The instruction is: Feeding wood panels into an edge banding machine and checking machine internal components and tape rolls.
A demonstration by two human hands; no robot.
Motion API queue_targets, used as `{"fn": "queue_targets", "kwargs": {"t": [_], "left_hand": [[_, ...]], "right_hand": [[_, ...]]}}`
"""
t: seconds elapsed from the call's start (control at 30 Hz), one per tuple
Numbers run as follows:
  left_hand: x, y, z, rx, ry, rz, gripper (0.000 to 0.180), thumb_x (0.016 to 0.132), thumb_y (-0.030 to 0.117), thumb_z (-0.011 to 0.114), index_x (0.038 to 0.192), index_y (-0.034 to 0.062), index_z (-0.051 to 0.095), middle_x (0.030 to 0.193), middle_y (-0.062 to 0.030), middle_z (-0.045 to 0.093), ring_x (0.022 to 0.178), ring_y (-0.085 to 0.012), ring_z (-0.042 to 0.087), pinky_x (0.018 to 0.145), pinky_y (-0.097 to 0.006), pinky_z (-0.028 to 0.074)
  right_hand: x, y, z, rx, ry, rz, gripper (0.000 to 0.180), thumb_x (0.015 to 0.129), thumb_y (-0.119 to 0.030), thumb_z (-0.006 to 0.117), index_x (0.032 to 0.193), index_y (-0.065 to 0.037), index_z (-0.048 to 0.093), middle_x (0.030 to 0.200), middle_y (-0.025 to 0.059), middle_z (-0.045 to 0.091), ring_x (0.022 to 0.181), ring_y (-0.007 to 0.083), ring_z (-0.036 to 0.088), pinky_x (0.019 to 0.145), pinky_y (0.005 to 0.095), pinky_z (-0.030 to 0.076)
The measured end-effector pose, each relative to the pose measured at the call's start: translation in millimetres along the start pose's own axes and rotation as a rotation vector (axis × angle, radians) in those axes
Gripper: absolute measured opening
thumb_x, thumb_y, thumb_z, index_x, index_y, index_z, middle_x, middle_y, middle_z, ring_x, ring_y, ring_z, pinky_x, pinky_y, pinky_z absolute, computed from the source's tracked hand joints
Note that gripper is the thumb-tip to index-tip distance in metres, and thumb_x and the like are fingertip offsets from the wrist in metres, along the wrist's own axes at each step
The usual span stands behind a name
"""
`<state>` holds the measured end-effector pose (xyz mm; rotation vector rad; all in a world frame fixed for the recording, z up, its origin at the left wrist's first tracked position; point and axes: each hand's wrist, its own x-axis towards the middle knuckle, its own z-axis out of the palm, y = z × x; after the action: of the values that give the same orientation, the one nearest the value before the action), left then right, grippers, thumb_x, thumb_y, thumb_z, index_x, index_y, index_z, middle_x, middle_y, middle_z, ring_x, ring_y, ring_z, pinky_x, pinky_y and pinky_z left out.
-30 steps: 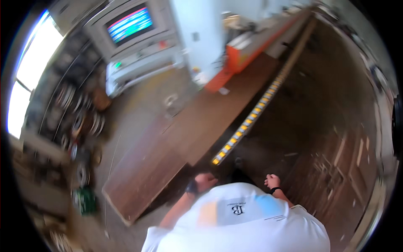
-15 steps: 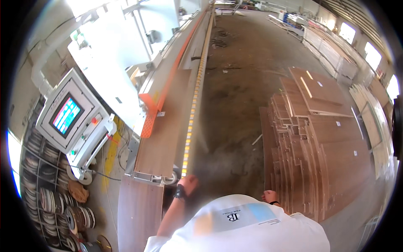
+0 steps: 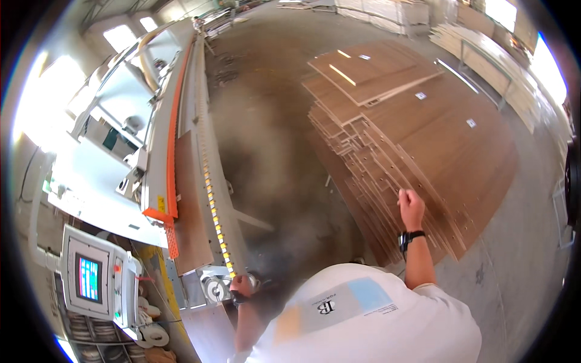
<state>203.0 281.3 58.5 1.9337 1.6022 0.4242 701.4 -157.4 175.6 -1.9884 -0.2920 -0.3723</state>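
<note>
1. Head view: the left hand (image 3: 241, 284) rests at the near end of the long grey machine table (image 3: 233, 242), its grip seemingly closed on the edge by the yellow-dotted roller strip (image 3: 212, 193); what it clasps I cannot tell.
2. A brown wooden panel (image 3: 189, 212) lies flat on that table, just beyond and left of the left hand, likely lined up along the orange guide rail (image 3: 173, 157).
3. The right hand (image 3: 411, 207) is clenched, empty, raised over stacked brown wooden boards (image 3: 423, 139) on the floor, well apart from the panel.
</note>
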Motion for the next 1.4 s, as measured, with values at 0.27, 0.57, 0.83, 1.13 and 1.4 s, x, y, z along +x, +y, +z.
{"fn": "queue_targets", "kwargs": {"t": [0.27,0.57,0.83,1.13,1.4], "left_hand": [[31.4,-42.8,4.7,-0.519,-0.023,-0.187,0.023,0.094,0.026,0.066,0.092,0.0023,0.066,0.068,-0.0062,0.062,0.052,-0.0158,0.056,0.044,-0.030,0.044],[46.3,-52.5,13.4,-0.413,0.000,-0.126,0.021,0.091,0.023,0.067,0.089,0.0029,0.067,0.062,-0.0050,0.061,0.050,-0.0153,0.058,0.045,-0.030,0.046],[87.2,-105.2,22.8,0.250,-0.041,0.234,0.020,0.091,0.028,0.059,0.097,0.0150,0.072,0.091,-0.0094,0.073,0.086,-0.0313,0.072,0.075,-0.046,0.058],[79.7,-132.4,9.6,-0.248,0.079,0.219,0.020,0.089,0.022,0.071,0.087,0.0026,0.066,0.061,-0.0057,0.060,0.046,-0.0159,0.054,0.041,-0.030,0.042],[41.0,-56.9,-6.6,-0.614,0.075,-0.170,0.027,0.096,0.024,0.062,0.088,-0.0011,0.068,0.060,-0.0051,0.061,0.048,-0.0147,0.057,0.043,-0.031,0.045]], "right_hand": [[87.0,28.7,-66.6,-0.222,0.252,-0.001,0.026,0.096,-0.032,0.069,0.085,-0.009,0.070,0.072,0.0066,0.070,0.065,0.0251,0.068,0.060,0.0353,0.051],[82.4,6.0,-62.4,-0.440,0.160,0.041,0.023,0.091,-0.034,0.071,0.083,-0.013,0.071,0.075,0.0050,0.072,0.070,0.0280,0.070,0.060,0.0382,0.052],[81.3,5.8,-65.7,-0.438,0.171,-0.009,0.023,0.089,-0.032,0.073,0.077,-0.012,0.068,0.073,0.0054,0.071,0.066,0.0269,0.068,0.058,0.0372,0.051],[80.5,-6.8,-48.4,-0.370,0.147,-0.041,0.024,0.091,-0.037,0.071,0.086,-0.013,0.072,0.075,0.0091,0.070,0.069,0.0306,0.068,0.061,0.0393,0.052],[68.7,21.4,-55.3,-0.467,0.117,-0.039,0.030,0.094,-0.038,0.067,0.091,-0.009,0.071,0.081,0.0135,0.071,0.075,0.0354,0.068,0.066,0.0428,0.052]]}}
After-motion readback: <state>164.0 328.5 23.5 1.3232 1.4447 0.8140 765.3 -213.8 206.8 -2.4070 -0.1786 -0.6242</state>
